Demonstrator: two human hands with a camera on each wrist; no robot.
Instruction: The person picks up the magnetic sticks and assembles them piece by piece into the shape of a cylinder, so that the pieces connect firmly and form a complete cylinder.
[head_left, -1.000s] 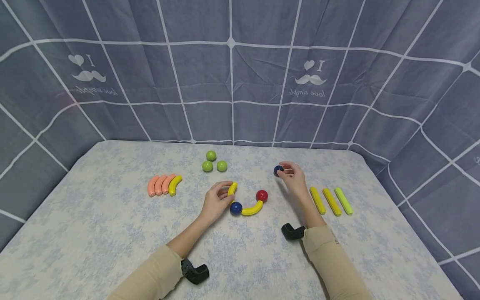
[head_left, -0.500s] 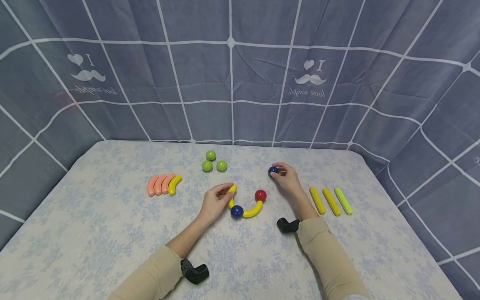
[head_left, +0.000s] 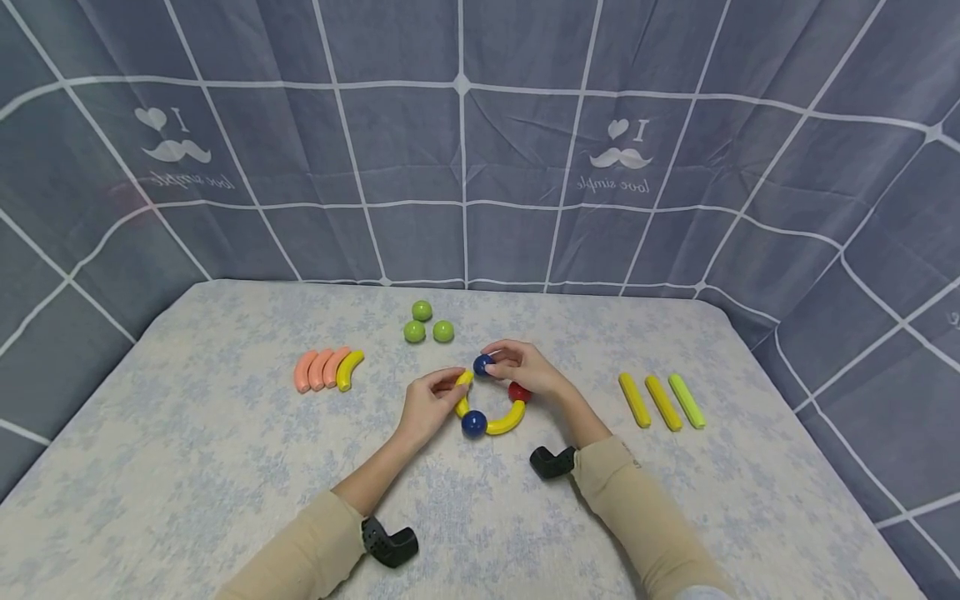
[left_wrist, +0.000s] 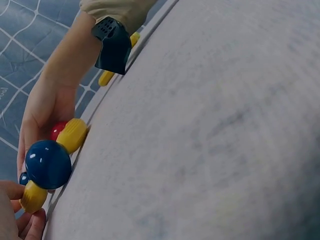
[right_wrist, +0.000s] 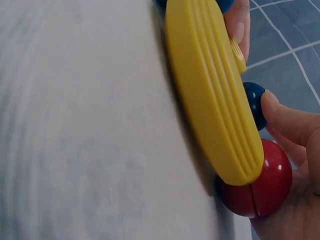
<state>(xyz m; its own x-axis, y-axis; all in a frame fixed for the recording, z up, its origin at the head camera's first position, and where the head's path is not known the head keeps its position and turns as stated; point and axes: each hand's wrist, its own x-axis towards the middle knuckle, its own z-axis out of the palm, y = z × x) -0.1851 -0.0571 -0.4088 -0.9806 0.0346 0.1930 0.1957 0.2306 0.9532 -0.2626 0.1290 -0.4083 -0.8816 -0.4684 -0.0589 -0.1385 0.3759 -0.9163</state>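
Observation:
On the table, my left hand [head_left: 429,407] pinches a curved yellow rod [head_left: 462,407] whose lower end meets a blue ball [head_left: 474,424]. From that ball another curved yellow rod [head_left: 506,421] runs right to a red ball [head_left: 517,392], partly covered by my right hand in the head view. My right hand [head_left: 527,369] holds a second blue ball [head_left: 483,365] between thumb and fingers, close to the upper end of the left rod. Whether they touch is hard to tell. In the right wrist view this ball [right_wrist: 255,105] shows behind the near yellow rod [right_wrist: 215,95].
Several pink curved rods [head_left: 317,371] and one yellow curved rod [head_left: 349,370] lie at left. Three green balls [head_left: 422,323] sit toward the back. Straight rods, two yellow [head_left: 663,404] and one green [head_left: 687,402], lie at right. A grey-blue curtain [head_left: 420,150] hangs behind the table.
My right hand has carried the blue ball leftward from the right side to the top of the left yellow rod. The joined rods and balls have shifted slightly; my left hand keeps its hold.

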